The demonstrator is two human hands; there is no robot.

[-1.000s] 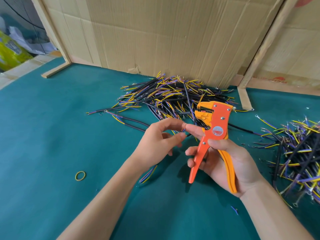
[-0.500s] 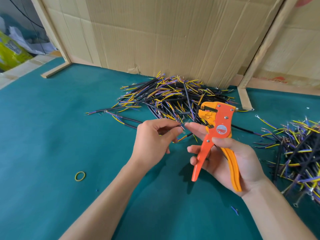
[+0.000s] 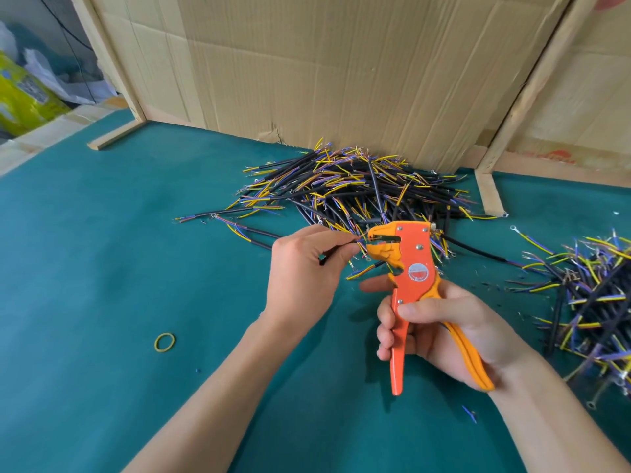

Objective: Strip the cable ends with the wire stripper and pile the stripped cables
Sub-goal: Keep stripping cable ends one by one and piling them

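My right hand (image 3: 440, 331) grips the handles of an orange wire stripper (image 3: 411, 268), held upright with its jaws pointing left. My left hand (image 3: 302, 271) pinches a short black cable (image 3: 341, 248) and holds its thin coloured wire ends at the stripper's jaws. A big pile of black cables with yellow and purple ends (image 3: 355, 189) lies behind the hands against the cardboard. A second pile of the same cables (image 3: 594, 302) lies at the right edge.
The table has a teal felt cover (image 3: 102, 268). A yellow rubber band (image 3: 164, 342) lies left of my left forearm. A cardboard wall (image 3: 341, 80) with wooden strips closes the back. Small wire scraps (image 3: 469, 413) dot the felt near my right wrist.
The right hand has raised and turned the stripper so its jaws face left. The left hand has brought the cable's wire ends up to the jaws.
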